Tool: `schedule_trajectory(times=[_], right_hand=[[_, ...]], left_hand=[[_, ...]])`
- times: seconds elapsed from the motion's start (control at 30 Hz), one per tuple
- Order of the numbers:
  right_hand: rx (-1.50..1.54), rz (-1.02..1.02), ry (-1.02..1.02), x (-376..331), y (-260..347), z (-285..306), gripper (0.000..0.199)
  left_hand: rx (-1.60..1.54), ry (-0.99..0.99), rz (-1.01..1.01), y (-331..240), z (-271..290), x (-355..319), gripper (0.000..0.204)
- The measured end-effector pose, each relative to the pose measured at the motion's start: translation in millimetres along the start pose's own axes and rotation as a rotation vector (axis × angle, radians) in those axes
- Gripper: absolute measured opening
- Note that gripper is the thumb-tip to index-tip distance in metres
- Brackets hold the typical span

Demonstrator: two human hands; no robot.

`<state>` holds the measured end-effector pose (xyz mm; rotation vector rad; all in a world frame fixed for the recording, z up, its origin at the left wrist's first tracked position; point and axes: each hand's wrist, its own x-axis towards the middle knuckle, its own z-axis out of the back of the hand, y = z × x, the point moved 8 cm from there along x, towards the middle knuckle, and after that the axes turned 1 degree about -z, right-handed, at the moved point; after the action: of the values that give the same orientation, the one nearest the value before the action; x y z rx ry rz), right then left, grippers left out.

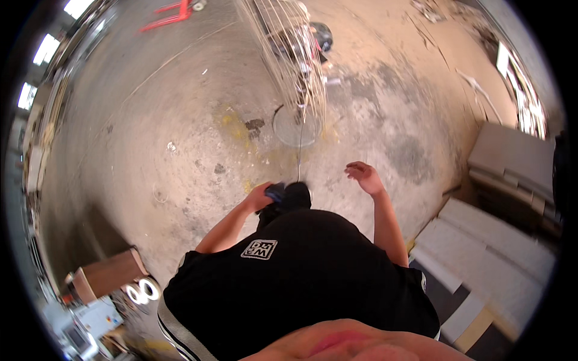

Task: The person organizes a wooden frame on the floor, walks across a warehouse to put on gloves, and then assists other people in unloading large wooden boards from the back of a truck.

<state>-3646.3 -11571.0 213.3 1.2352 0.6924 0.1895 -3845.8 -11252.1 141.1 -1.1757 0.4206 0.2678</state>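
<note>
My left hand (259,196) is closed around a small dark bluish object (275,192), held beside my black trousers and shoe; its kind cannot be made out against the dark clothing. Out to the right, my right hand (365,176) hangs over the concrete floor with fingers loosely bent and apart, holding nothing. Ahead of both hands stands what looks like a large pedestal fan, with a wire cage (289,51) and a round grey base (295,137). A thin cord (300,157) runs from the base toward my feet.
Stacked pale boards (487,240) and a grey box-like stack (512,153) stand at the right. To the lower left are a brown panel box (108,275), white rings (143,290) and a light-blue machine (99,317). A red pallet jack (171,16) is at the far left.
</note>
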Motion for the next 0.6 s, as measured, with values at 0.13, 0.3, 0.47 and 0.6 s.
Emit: schedule_trajectory(times=[0.13,0.3,0.47,0.6], right_hand=[[-0.18,0.081,-0.072,134.8,5.0,97.6,0.027],[-0.469,0.129,0.037,272.3,13.0,132.5,0.043],[-0.417,0.211,0.225,416.6,21.7,130.9,0.066],[-0.574,0.348,0.472,527.8,34.2,65.4,0.085]], left_hand=[[0.113,-0.178,0.274,86.3,-7.0,49.1,0.042],[0.102,-0.111,0.472,112.6,-67.8,96.4,0.049],[-0.203,-0.322,0.443,63.0,-117.4,141.2,0.062],[-0.096,-0.487,0.466,68.1,-157.6,146.6,0.06]])
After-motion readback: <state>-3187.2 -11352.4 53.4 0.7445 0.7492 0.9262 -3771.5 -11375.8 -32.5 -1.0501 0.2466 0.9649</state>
